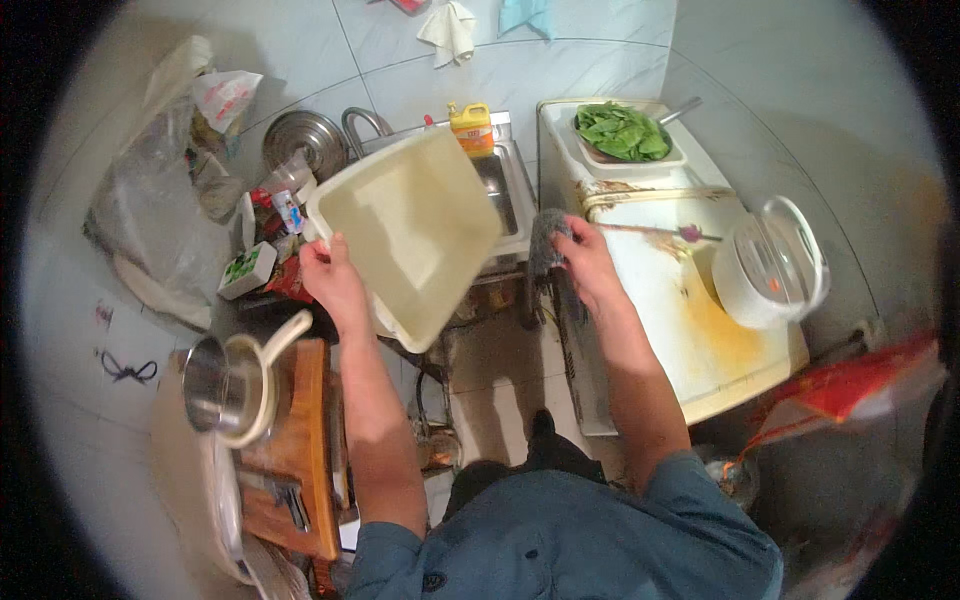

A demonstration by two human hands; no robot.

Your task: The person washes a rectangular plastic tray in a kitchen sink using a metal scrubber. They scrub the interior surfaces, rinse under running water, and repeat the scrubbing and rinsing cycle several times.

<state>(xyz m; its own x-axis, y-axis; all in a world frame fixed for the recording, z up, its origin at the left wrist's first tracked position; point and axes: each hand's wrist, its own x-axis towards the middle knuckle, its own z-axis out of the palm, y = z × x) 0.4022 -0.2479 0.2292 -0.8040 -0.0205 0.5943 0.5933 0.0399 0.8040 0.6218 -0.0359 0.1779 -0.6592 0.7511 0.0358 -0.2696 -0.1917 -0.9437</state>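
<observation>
My left hand [335, 279] grips the left rim of a cream plastic basin [412, 232]. The basin is tilted, its hollow inside facing me, and it covers part of the stainless steel sink [511, 187]. In my right hand [590, 262] is a dark grey cloth [550, 238], bunched under the fingers and hanging down a little. That hand is beside the left edge of a stained white appliance top [645, 300]. Behind the basin stands a yellow detergent jug [472, 129] with an orange label, at the sink's back.
Green leaves [622, 131] fill a bowl at the back right. A clear lidded plastic tub [769, 266] stands on the appliance top. At left, a saucepan [225, 386] rests by a wooden stool [300, 442]. Packets and a steel lid [304, 146] crowd the counter left of the sink.
</observation>
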